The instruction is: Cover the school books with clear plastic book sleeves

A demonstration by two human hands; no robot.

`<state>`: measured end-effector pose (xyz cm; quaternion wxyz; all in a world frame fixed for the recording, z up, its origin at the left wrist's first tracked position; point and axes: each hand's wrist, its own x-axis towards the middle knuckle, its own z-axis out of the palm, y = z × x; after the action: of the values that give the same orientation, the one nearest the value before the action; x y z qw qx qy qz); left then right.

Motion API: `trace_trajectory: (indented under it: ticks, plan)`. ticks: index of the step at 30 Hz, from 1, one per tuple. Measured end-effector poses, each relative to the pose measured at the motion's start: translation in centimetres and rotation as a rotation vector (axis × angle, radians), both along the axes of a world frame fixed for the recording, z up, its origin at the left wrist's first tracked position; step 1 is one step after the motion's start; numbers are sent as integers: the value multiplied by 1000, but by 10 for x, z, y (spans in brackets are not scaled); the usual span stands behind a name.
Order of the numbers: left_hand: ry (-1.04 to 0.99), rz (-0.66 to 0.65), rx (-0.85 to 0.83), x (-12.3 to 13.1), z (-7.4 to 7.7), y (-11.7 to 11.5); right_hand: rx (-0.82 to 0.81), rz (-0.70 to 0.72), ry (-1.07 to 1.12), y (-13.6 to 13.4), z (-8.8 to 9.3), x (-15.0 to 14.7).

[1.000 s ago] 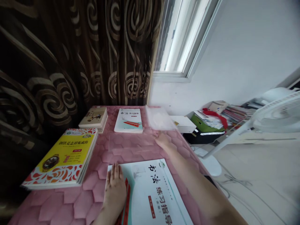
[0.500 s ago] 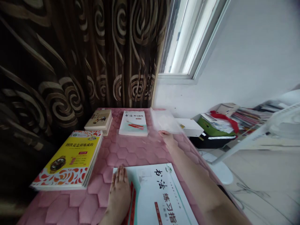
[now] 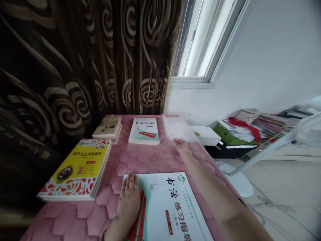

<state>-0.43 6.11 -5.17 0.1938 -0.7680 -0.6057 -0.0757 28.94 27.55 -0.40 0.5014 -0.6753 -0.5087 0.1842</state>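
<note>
My left hand [image 3: 129,197] lies flat, fingers stretched, on the left edge of a white and teal workbook [image 3: 165,207] near the front of the table. Farther out, my right hand [image 3: 181,146] pinches the near corner of a clear plastic sheet [image 3: 179,129], partly blurred, at the table's back right. A smaller-looking stack of similar workbooks [image 3: 144,131] sits at the back middle. To the left are a stack with a yellow and red patterned cover [image 3: 77,169] and a pile of brown books [image 3: 107,128].
A pink hexagon-patterned cover [image 3: 82,219] is on the table. Beyond its right edge are a white box [image 3: 207,135], a black bin of papers [image 3: 225,150] and a white stand [image 3: 238,184]. A dark curtain [image 3: 100,60] hangs behind.
The view has shifted slightly. My right hand still grips the sheet, whose faint clear part no longer shows over the near edge of the back workbooks. My left hand stays on the front workbook.
</note>
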Motion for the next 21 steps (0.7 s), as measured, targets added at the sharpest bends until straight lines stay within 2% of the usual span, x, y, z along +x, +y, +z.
trace_trajectory:
  ticks: [3,5,7,9,11,13,15,17,19,21]
  plan:
    - [-16,-7,-12,-1,2,0,-43,47,-91,-27,20,-4]
    - [-22,-33,-25,-2,4,0,-47,163,-143,-64,33,-13]
    - [-22,-50,-31,-4,5,-1,-60,333,-175,-114,43,-26]
    - [-32,-54,-25,-5,3,-2,-70,643,-289,-170,47,-40]
    - [-60,-55,-19,-7,0,-2,-146,875,-468,-221,44,-52]
    - [-90,-61,-23,-7,-3,-1,-223,1013,-622,-258,36,-59]
    - [-107,-74,-37,-8,-4,1,-261,1072,-723,-277,23,-62]
    - [-127,-82,-57,-8,0,3,-285,1075,-777,-283,10,-62]
    - [-170,-91,-95,-10,8,0,-302,1067,-790,-284,1,-62]
    - [-239,-152,-164,-14,20,-9,-306,1069,-780,-284,-2,-62]
